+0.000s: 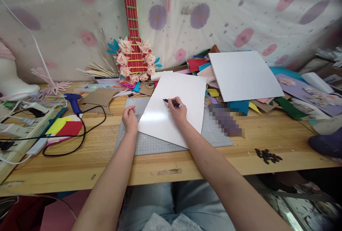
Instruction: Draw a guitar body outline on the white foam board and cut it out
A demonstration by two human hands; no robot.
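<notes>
A white board point(184, 88) with a glossy surface lies slanted on a grey cutting mat point(216, 131). My right hand point(178, 111) is closed around a black marker point(175, 103) with a pale pink end, its tip pointing left over the middle of the board. Whether the tip touches the surface I cannot tell. My left hand point(130, 117) rests by the board's left edge, over the mat, with its fingers curled in. Anything inside those fingers is hidden. No marks on the board can be made out.
A second white board point(245, 76) lies on coloured sheets at the right. Behind stands a red paper guitar point(137, 58) with pink flowers. At the left are a blue glue gun point(74, 102), its black cable and a power strip point(29, 131). Small black pieces point(268, 156) lie front right.
</notes>
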